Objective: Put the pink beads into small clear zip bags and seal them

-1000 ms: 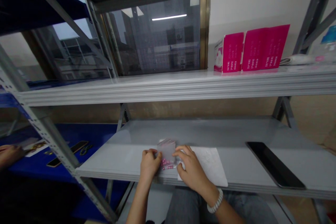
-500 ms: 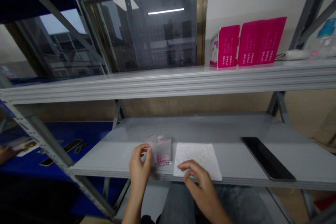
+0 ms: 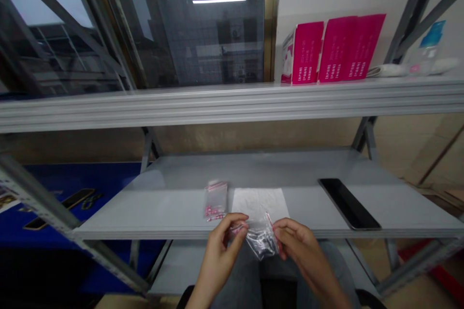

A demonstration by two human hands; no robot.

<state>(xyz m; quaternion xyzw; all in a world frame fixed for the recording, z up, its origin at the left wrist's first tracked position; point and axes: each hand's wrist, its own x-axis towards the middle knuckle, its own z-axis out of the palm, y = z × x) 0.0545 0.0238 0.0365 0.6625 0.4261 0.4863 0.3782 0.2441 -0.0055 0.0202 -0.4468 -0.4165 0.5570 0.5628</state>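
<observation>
A clear zip bag with a red strip along its edge hangs between my two hands, just in front of the shelf's front edge. My left hand pinches its left end, where something pinkish shows. At the red strip, my right hand grips the other end. Behind my left hand, more clear bags with pink and red bits inside lie on the grey shelf. A white paper sheet lies flat beside them, its near part hidden by the held bag and my hands.
A black phone-like slab lies on the right of the shelf. Pink boxes and a blue-capped bottle stand on the upper shelf. At the left, a blue surface holds another dark slab. Metal posts frame both sides.
My left hand has moved right with a bag, away from the other bags. My right hand, open over the paper before, now grips that bag's other end. The view has shifted slightly.
</observation>
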